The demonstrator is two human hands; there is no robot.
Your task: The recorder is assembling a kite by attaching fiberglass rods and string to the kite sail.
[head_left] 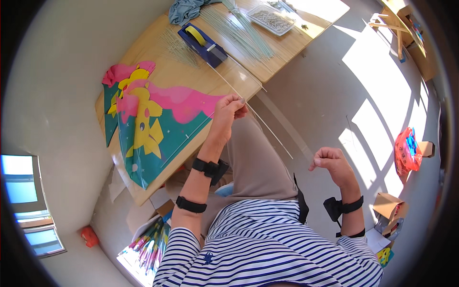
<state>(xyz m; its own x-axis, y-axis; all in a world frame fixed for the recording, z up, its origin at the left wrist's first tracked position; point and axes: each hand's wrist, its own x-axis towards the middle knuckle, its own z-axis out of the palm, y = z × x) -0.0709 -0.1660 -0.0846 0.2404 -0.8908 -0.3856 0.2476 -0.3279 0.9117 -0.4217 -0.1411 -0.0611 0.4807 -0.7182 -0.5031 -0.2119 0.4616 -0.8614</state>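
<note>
My left hand (230, 111) pinches a thin white rod (270, 132) over the table's near edge. The rod slants from beside the tape dispenser (202, 45) down past my knee. My right hand (332, 165) is held out over the floor on the right, its fingers curled together; anything in them is too small to make out. Left of my left hand, a green, pink and yellow kite sail (181, 107) with a cartoon figure lies partly folded on the wooden table (167, 64). A thin rod runs along the sail's near edge.
Bundles of thin rods (234, 31) and a clear plastic tub of small parts (271, 19) are at the table's far side, near a blue-grey cloth (185, 10). An open box of colourful rolled pieces (148, 246) stands below left. A red bag (407, 153) sits on the floor, right.
</note>
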